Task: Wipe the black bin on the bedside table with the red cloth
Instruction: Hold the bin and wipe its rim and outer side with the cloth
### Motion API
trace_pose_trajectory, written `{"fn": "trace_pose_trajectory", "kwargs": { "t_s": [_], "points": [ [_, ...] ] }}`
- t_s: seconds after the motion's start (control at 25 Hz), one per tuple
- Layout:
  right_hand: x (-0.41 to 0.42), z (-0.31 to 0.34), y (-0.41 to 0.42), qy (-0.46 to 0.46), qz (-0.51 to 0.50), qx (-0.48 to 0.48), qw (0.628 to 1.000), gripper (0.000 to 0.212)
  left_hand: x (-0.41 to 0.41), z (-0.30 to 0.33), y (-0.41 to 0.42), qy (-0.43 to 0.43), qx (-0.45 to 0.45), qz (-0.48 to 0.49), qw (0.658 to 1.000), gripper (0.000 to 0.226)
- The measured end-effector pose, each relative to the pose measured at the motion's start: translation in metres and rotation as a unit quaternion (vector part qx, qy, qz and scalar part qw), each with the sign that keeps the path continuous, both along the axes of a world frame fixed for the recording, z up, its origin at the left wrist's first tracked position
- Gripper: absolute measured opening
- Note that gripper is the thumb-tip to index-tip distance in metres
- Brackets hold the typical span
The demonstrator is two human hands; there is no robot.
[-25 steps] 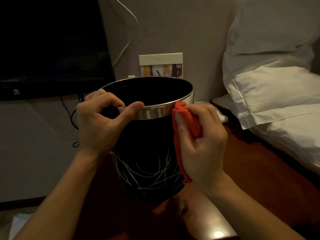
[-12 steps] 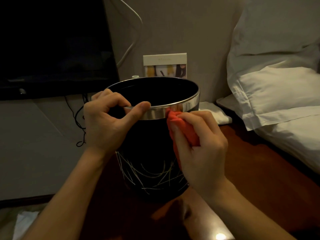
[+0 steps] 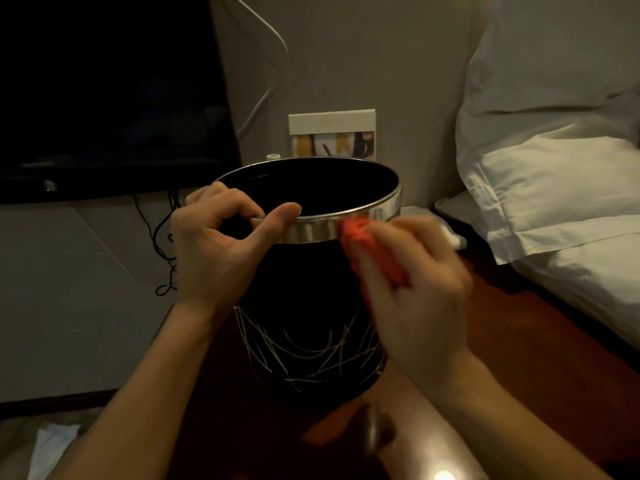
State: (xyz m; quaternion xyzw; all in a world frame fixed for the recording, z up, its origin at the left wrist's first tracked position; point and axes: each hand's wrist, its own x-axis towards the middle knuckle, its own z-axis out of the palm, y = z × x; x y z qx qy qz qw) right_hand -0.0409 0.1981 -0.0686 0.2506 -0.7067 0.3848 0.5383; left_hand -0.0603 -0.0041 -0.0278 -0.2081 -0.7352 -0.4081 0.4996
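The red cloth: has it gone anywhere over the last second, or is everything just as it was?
The right hand has slid the red cloth leftward along the front of the black bin, from its right edge toward the middle, just under the silver rim; it is blurred with motion now. The left hand still pinches the rim, and the bin stands upright on the bedside table as before.

A bedroom, likely a hotel room, dimly lit. White pillows (image 3: 554, 188) lie stacked on a bed at the right, just beside a reddish wooden bedside table (image 3: 519, 341). A printed card (image 3: 332, 135) leans on the padded wall behind it. A dark screen (image 3: 104, 98) stands at the left with cables (image 3: 159, 244) hanging below.
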Motion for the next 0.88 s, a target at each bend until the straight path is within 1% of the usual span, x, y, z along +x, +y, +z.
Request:
{"fn": "trace_pose_trajectory", "kwargs": {
  "t_s": [0.04, 0.08, 0.16, 0.24, 0.28, 0.36, 0.44, 0.52, 0.6, 0.68, 0.76, 0.84, 0.88],
  "points": [
    [-0.002, 0.004, 0.002, 0.001, 0.003, -0.014, 1.000, 0.018, -0.001, 0.000, 0.001, 0.001, 0.002, 0.000, 1.000, 0.047],
    [-0.001, 0.001, -0.001, -0.007, 0.015, -0.009, 1.000, 0.019, -0.001, 0.000, 0.001, 0.001, 0.004, -0.002, 1.000, 0.047],
    [0.005, -0.025, -0.008, -0.034, 0.040, 0.037, 0.998, 0.022, -0.002, 0.000, 0.000, -0.001, 0.009, -0.008, 1.000, 0.048],
    [0.012, -0.054, -0.011, -0.057, 0.045, 0.096, 0.993, 0.021, -0.001, 0.002, 0.000, -0.016, 0.011, -0.023, 1.000, 0.049],
    [0.013, -0.064, -0.011, -0.067, 0.047, 0.109, 0.991, 0.021, -0.002, 0.004, -0.001, -0.026, 0.019, -0.036, 0.999, 0.047],
    [0.013, -0.066, -0.008, -0.090, 0.073, 0.083, 0.990, 0.019, -0.004, 0.010, -0.007, -0.055, 0.051, -0.058, 0.995, 0.043],
    [0.012, -0.051, 0.000, -0.084, 0.089, 0.032, 0.992, 0.020, -0.005, 0.015, -0.012, -0.069, 0.076, -0.051, 0.993, 0.044],
    [0.006, -0.030, 0.013, -0.058, 0.055, -0.014, 0.997, 0.019, 0.000, 0.014, -0.007, -0.044, 0.046, -0.001, 0.998, 0.043],
    [-0.004, -0.008, 0.022, -0.042, 0.033, -0.043, 0.998, 0.017, 0.010, 0.008, 0.008, -0.006, -0.010, 0.050, 0.999, 0.035],
    [-0.012, 0.005, 0.023, -0.040, 0.031, -0.049, 0.997, 0.017, 0.018, 0.004, 0.024, 0.010, -0.029, 0.059, 0.998, 0.027],
    [-0.011, 0.005, 0.016, -0.035, 0.035, -0.043, 0.998, 0.018, 0.018, 0.005, 0.028, 0.004, -0.013, 0.049, 0.999, 0.025],
    [-0.005, -0.010, 0.008, -0.024, 0.054, -0.022, 0.998, 0.019, 0.014, 0.006, 0.022, -0.004, 0.001, 0.041, 0.999, 0.026],
    [-0.003, -0.024, 0.004, -0.029, 0.068, 0.005, 0.997, 0.020, 0.011, 0.007, 0.017, -0.010, 0.006, 0.034, 0.999, 0.028]
  ]
}}
